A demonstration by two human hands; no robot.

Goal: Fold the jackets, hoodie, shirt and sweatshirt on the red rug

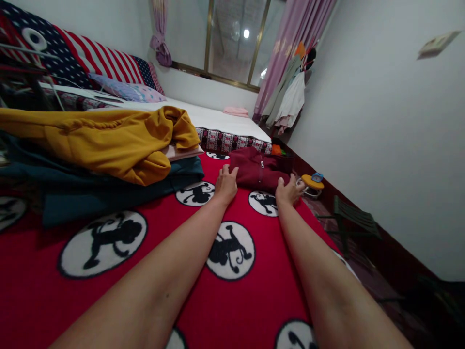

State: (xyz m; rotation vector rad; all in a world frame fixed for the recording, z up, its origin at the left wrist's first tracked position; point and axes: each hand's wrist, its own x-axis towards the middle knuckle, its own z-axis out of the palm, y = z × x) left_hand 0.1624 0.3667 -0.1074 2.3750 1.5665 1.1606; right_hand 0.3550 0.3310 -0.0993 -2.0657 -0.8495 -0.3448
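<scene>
Both my arms reach forward over a red blanket (pixel 254 300) printed with black monkeys in white circles. My left hand (pixel 225 183) lies at the near left edge of a folded dark red zip garment (pixel 259 169), fingers stretched and touching it. My right hand (pixel 288 190) is at the garment's near right corner, fingers curled against the cloth; whether it grips the cloth I cannot make out.
A mustard yellow hoodie (pixel 109 138) lies on dark teal clothes (pixel 109 191) at the left. Behind is a bed with a white sheet (pixel 218 116) and flag-pattern pillows (pixel 101 58). On the floor at the right stand a small yellow stool (pixel 312 182) and a green chair (pixel 354 220). Clothes hang by the pink curtain (pixel 290 97).
</scene>
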